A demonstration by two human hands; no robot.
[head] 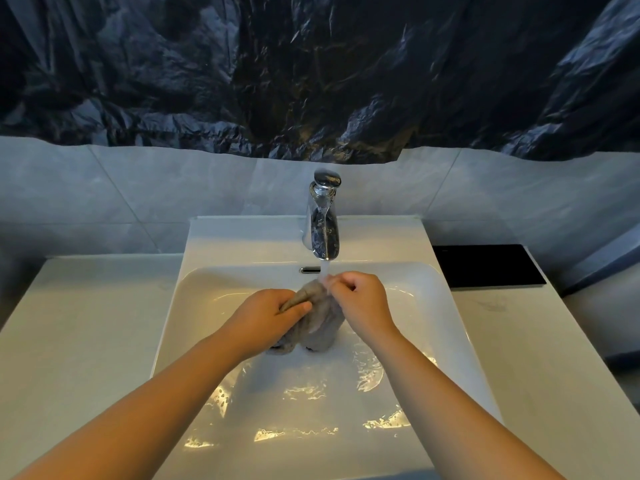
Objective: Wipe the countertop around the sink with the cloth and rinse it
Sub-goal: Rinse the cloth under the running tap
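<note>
Two hands, both yours, at frame centre over the white sink basin [180,292]. Your left hand [270,315]: fingers curled round a bunched fold of the grey cloth [323,323]. Your right hand [363,303]: fingertips pinching the cloth's top edge, directly under the water stream [325,271] from the chrome faucet [323,223]. The cloth hangs between both hands above the wet basin floor. Pale countertop [86,323] flanks the basin; black rectangular mat [485,265] at right.

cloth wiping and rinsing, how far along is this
Wiping looks finished: the grey cloth is off the countertop. In hand: left hand and right hand hold it under the running faucet, over the sink. Left: finish rinsing, shut the faucet off.
</note>
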